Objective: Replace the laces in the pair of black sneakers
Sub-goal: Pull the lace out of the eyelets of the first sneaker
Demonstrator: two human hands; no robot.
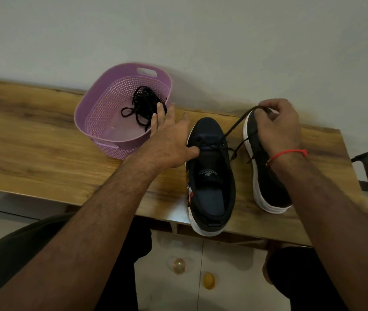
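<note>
Right hand [278, 126] grip pinches lace [238, 124]; left hand [171, 140] spread beside basket [102, 113].

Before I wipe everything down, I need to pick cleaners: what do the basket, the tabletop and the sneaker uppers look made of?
Basket: looks like moulded plastic, matte lilac, with perforated lattice walls and cut-out handles.
Tabletop: wood grain with a low sheen; whether solid wood or laminate is unclear.
Sneaker uppers: seemingly knit or mesh fabric, matte black, above white soles that look like rubber or foam.
</note>
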